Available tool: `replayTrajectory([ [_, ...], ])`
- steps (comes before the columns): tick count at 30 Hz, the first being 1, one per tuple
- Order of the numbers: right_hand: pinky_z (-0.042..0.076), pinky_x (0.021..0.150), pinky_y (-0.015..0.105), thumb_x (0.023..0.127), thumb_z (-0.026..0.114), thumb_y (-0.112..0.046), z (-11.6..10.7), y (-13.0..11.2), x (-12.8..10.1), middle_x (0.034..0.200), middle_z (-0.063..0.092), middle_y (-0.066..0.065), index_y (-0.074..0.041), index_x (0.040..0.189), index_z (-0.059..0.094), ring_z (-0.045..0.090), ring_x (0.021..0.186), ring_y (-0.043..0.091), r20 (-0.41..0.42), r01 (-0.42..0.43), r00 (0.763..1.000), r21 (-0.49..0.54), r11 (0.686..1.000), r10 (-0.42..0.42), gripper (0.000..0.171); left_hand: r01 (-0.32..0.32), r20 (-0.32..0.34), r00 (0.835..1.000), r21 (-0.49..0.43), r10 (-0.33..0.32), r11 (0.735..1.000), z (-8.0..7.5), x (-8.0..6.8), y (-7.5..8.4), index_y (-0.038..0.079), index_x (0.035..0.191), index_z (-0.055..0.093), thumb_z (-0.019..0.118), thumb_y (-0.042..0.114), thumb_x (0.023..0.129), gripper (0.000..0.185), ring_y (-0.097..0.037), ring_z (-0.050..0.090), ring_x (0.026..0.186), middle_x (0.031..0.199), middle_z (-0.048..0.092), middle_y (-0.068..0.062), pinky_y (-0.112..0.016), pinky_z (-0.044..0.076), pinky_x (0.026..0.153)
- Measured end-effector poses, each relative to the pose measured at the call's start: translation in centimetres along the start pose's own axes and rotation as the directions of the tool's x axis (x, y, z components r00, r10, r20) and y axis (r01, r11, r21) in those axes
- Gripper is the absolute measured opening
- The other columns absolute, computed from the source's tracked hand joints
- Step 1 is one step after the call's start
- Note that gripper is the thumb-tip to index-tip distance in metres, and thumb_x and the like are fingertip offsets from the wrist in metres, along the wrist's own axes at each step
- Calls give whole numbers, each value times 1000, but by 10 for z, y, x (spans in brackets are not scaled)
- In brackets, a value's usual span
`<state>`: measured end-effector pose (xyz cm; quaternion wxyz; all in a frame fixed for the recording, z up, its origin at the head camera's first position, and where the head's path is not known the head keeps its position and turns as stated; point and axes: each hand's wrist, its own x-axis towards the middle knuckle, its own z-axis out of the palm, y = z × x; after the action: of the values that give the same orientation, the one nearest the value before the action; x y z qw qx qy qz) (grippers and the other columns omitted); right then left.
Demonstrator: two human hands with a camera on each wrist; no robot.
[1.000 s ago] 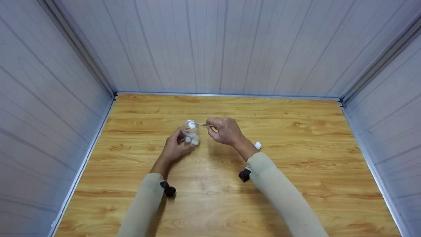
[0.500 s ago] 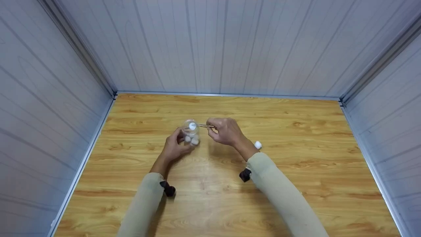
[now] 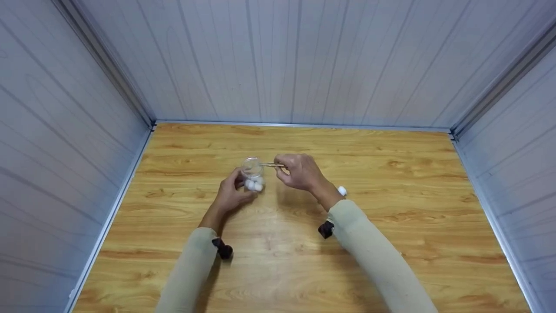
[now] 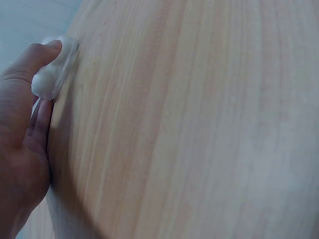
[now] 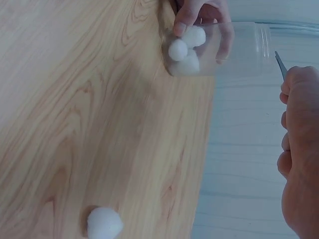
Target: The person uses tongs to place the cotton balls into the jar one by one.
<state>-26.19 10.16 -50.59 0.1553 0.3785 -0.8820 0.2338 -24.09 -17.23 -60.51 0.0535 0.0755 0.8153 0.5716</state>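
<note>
A clear jar (image 3: 252, 169) without a lid stands on the wooden table, several white cotton balls (image 5: 185, 50) lying at its bottom. My left hand (image 3: 230, 191) holds the jar low down, thumb on the near side and fingers behind it. In my right hand (image 3: 298, 171) I pinch a pair of metal tweezers (image 5: 280, 64), their tips right at the jar's mouth with nothing between them. Another white cotton ball (image 5: 104, 223) lies on the table, partly behind my right wrist in the head view.
The wood-grain table (image 3: 278, 261) is bounded by pale panel walls (image 3: 278, 61) at the back and both sides. A metal strip (image 3: 299, 126) runs along its back edge. Small black wrist cameras (image 3: 224, 251) sit on both sleeves.
The cotton ball held in the tweezers at the jar's mouth has dropped in among the others. My right hand has shifted slightly right; the left hand stays put on the jar.
</note>
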Motion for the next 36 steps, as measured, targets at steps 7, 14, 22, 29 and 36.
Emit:
replayTrajectory([
  [7,67,64,45,103,72,-13,-7,4,0,94,85,10,-7,107,79,79,73,24,-42,11,999,-14,1000,-11,11,-103,-6,995,-25,102,994,-4,5,-19,11,155,61,95,6,86,76,-28,68,134,140,71,-19,-36,61,120],
  [14,65,62,45,103,71,-13,-9,11,-7,91,84,9,-8,107,78,76,69,23,-40,20,999,-40,999,-21,9,-18,7,1000,5,18,1000,-3,1,-3,8,158,58,91,-2,88,78,-38,64,142,146,67,-24,-51,55,128],
  [22,64,58,43,102,72,-11,-13,19,-17,89,84,8,-8,108,78,74,65,21,-45,36,998,-53,998,-38,9,8,-7,1000,-12,-8,1000,-2,0,-2,7,158,57,90,-7,87,80,-37,62,143,146,66,-25,-54,51,132],
  [29,65,59,42,103,72,-13,-18,30,-31,89,83,8,-7,107,78,75,68,22,-37,29,999,-79,996,-32,9,16,-1,1000,-7,-16,1000,-2,1,-2,7,160,56,90,-7,87,81,-38,61,144,146,65,-25,-54,50,133],
  [36,63,58,42,104,72,-12,-21,47,-48,90,83,8,-9,107,77,76,67,23,-25,10,1000,-68,998,-11,7,-12,-7,1000,-8,12,1000,-2,1,-4,7,161,56,92,-5,88,82,-34,63,141,143,67,-22,-49,53,130],
])
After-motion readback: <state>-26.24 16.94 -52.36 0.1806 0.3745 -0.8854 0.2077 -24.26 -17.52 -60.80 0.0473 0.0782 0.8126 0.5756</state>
